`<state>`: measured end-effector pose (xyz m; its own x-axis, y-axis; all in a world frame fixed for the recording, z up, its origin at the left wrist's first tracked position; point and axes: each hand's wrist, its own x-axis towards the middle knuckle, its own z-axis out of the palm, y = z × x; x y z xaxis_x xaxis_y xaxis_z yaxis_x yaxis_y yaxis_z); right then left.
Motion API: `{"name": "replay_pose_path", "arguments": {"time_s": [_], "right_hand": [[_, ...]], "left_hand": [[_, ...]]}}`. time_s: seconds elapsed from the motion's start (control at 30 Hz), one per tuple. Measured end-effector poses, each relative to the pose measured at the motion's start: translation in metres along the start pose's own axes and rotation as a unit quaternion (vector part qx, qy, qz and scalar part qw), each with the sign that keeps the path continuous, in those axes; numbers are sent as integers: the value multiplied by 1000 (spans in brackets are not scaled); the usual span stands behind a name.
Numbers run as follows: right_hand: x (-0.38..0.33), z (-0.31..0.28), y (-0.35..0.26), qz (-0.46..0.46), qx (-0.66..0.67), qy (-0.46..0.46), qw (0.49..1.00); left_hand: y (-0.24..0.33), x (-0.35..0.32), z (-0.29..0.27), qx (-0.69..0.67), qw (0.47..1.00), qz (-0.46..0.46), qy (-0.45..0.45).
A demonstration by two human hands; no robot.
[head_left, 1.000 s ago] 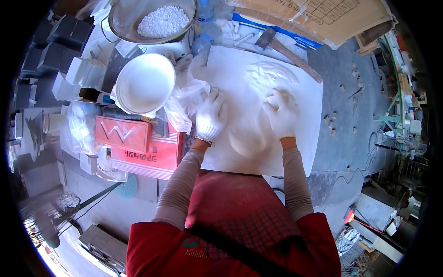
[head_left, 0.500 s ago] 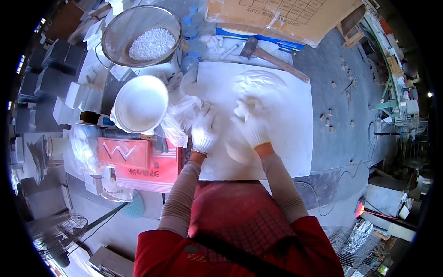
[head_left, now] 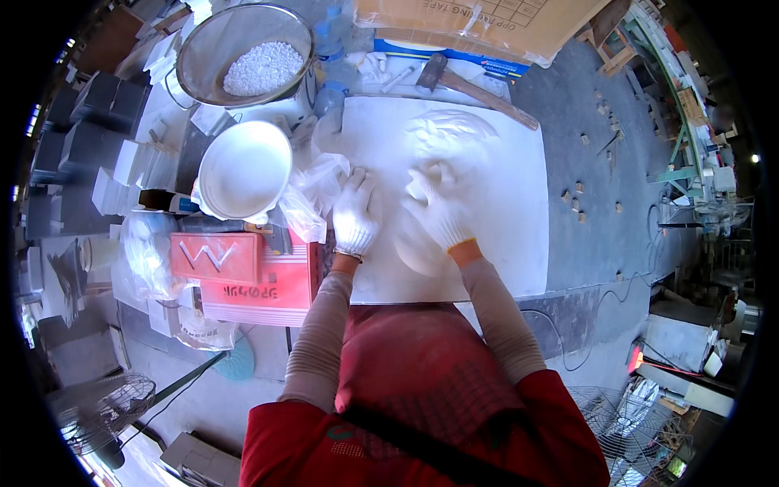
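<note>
White panel (head_left: 507,239) lies flat in front of the person, close to the red apron (head_left: 406,357), with a raised, rippled shape (head_left: 454,128) on its far part and a smooth, rounded swelling on its near part. The left hand (head_left: 355,217), in a white knit glove, rests over the panel's left edge, fingers fairly straight and pointing away; I cannot tell whether its grip clasps that edge. The right hand (head_left: 438,207), gloved alike, is at the middle of the panel, just nearer than the rippled shape. Its fingers are bent, but I cannot tell whether its grip grasps anything.

Just left of the left hand is a crumpled clear bag (head_left: 312,195), beside a white tub (head_left: 245,169). Nearer, a flat red case (head_left: 215,258) lies on a red box (head_left: 260,299). Far left, a wide metal bowl (head_left: 203,69) holds white lumps (head_left: 264,69). A hammer (head_left: 479,91) lies along the panel's far edge, its handle slanting right.
</note>
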<state>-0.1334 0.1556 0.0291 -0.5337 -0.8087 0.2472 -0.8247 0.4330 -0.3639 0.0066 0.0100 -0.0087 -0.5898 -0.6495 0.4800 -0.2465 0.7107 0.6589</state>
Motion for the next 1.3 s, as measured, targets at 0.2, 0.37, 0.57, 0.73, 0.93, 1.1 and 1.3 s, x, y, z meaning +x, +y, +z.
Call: {"name": "replay_pose_path", "arguments": {"time_s": [0.2,0.37,0.57,0.73,0.93,1.1,1.3], "right_hand": [[-14,-16,-2,-76,48,40,995],[17,8,15,-14,-32,58,998],[-18,-14,-3,-65,17,56,996],[-6,-11,-5,-82,-23,102,991],[13,-13,23,-69,32,-1,997],[-7,-77,63,-91,5,-36,995],[-4,-104,113,-38,-28,-167,985]], "left_hand": [[6,6,-6,19,999,-1,-36],[8,10,-4,46,997,12,-54],[-9,-1,2,35,999,-2,-35],[2,2,0,39,999,3,-17],[-9,0,3,21,999,26,-3],[-9,-1,5,27,998,59,-15],[12,47,22,63,975,162,-138]]}}
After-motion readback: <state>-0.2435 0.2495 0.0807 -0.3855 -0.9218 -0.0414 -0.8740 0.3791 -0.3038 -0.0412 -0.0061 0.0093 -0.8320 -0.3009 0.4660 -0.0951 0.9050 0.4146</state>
